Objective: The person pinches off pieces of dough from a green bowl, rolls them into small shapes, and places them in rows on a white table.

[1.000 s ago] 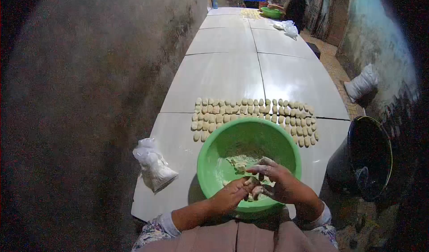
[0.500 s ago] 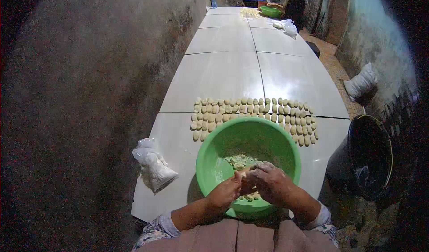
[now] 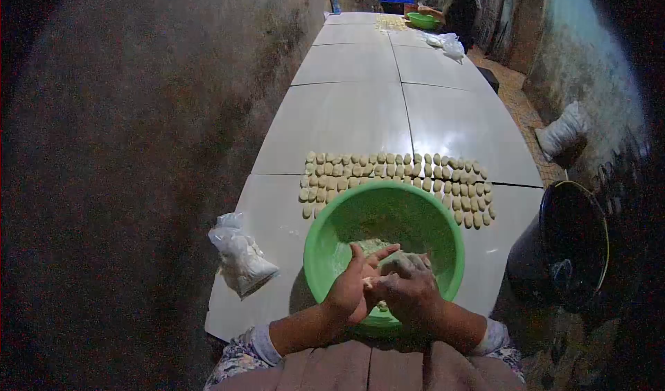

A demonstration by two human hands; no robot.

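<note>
Over the green basin (image 3: 313, 259), my left hand (image 3: 350, 288) is turned palm up, its thumb and fingers stretched apart. My right hand (image 3: 410, 292) is curled against that palm, with flour on its knuckles. A small pale piece of dough (image 3: 368, 281) shows at the right fingertips, touching the left palm; most of it is hidden. Crumbly dough (image 3: 372, 246) lies in the basin beneath and behind the hands. Just beyond the basin, several rows of small oval dough pieces (image 3: 465, 202) rest on the table.
A plastic bag of white flour (image 3: 246, 263) sits left on the white table (image 3: 339, 117). A dark bucket (image 3: 526, 259) stands at the right. Farther off are another green bowl (image 3: 422, 21), a plastic bag (image 3: 451, 46), a bottle (image 3: 336, 4) and a white sack (image 3: 564, 129).
My left hand has opened from a closed grip, its fingers now spread. My right hand has turned, its fingers curling down onto the left palm. The view has shifted slightly.
</note>
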